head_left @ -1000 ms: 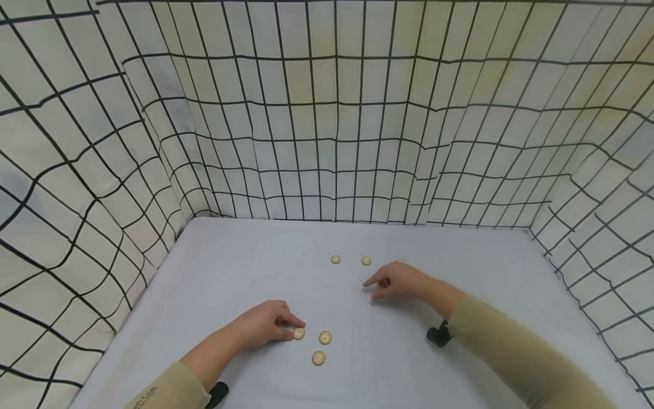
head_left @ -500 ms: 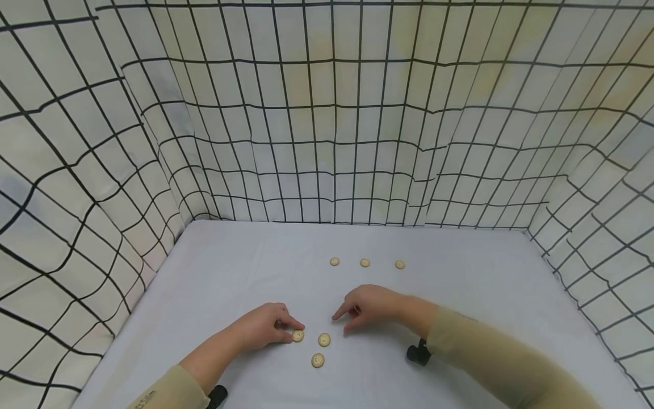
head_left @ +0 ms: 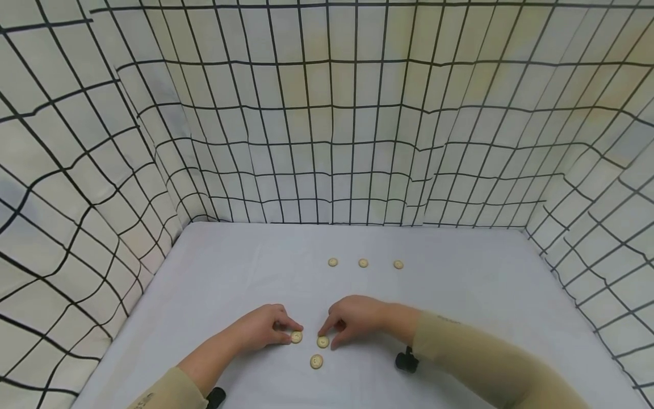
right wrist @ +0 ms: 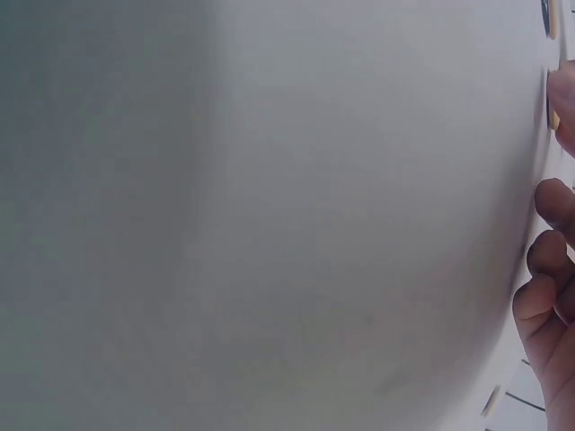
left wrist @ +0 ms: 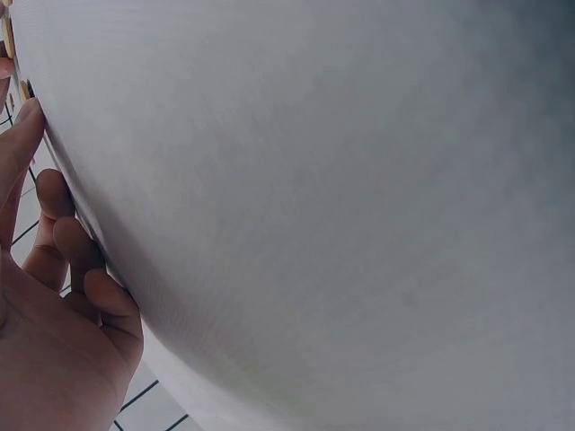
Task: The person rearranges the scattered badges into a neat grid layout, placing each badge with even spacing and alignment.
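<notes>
Six round wooden buttons lie on the white table (head_left: 460, 295). Three form a far row: left button (head_left: 333, 262), middle button (head_left: 363, 263), right button (head_left: 398, 264). Three more lie close together near me. My left hand (head_left: 292, 333) has curled fingers, with thumb and forefinger holding the near left button (head_left: 296, 337). My right hand (head_left: 327, 339) has its forefinger and thumb on either side of the near middle button (head_left: 323, 342). The third near button (head_left: 317, 361) lies untouched just in front. Both wrist views show only curled fingers (left wrist: 81, 269) (right wrist: 548, 269) against the white table.
Cloth walls with a black grid (head_left: 327, 142) close off the table at the back, left and right. Black wrist mounts (head_left: 407, 361) (head_left: 217, 396) sit under my beige sleeves. Bare tabletop spreads between the two button groups and to the right.
My right hand has pulled back from the far row of buttons and come down onto the near middle button. The left hand has stayed on its button.
</notes>
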Demonstrator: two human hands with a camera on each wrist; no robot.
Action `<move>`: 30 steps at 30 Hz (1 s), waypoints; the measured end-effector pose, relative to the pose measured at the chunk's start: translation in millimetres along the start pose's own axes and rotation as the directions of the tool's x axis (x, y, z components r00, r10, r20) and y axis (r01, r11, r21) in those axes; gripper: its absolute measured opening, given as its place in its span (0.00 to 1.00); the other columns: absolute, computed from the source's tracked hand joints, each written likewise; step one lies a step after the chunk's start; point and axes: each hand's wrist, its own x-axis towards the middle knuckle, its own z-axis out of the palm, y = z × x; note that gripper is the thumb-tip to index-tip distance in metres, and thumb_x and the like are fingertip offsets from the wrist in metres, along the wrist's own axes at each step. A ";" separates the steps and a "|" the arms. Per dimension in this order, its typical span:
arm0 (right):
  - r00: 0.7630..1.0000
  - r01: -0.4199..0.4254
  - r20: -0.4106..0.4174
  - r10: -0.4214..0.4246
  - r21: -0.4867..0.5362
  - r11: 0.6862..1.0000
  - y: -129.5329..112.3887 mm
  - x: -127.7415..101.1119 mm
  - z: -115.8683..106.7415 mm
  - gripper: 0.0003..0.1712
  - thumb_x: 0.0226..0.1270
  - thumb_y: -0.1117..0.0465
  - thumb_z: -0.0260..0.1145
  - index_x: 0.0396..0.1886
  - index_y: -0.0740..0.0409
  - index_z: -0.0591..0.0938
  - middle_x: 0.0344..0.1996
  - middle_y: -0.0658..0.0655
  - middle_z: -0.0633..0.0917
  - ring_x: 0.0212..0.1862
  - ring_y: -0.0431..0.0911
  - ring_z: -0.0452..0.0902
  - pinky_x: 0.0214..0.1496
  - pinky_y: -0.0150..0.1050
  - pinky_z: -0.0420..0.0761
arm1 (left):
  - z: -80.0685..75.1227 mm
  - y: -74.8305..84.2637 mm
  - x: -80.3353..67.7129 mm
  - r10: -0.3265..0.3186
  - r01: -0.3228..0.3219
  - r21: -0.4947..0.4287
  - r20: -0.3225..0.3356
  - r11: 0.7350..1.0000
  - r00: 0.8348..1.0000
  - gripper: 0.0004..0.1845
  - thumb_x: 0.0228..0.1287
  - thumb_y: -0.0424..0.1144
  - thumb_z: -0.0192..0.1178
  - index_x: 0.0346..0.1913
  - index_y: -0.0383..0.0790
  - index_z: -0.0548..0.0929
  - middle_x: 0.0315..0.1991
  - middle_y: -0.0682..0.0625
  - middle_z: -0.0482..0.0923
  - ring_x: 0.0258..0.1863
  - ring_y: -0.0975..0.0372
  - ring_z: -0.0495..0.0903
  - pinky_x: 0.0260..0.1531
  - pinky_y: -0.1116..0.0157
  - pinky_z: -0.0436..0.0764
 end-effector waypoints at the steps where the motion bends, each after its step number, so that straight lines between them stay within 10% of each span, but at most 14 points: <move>1: 1.000 0.003 -0.001 -0.003 0.002 1.000 -0.4 0.5 0.7 0.19 0.61 0.46 0.73 0.52 0.36 0.87 0.23 0.37 0.75 0.28 0.31 0.66 0.32 0.26 0.66 | -0.2 0.2 -0.2 0.001 -0.001 -0.005 0.002 1.000 1.000 0.14 0.57 0.40 0.72 0.47 0.56 0.90 0.32 0.62 0.76 0.33 0.64 0.71 0.34 0.66 0.72; 30: 1.000 0.025 0.015 -0.025 -0.017 1.000 -2.6 6.7 2.8 0.15 0.62 0.46 0.73 0.49 0.35 0.88 0.25 0.34 0.77 0.28 0.29 0.67 0.33 0.25 0.68 | -0.4 2.5 -2.3 -0.005 0.005 -0.015 -0.002 1.000 1.000 0.13 0.57 0.40 0.72 0.47 0.55 0.90 0.32 0.62 0.76 0.32 0.64 0.71 0.34 0.66 0.72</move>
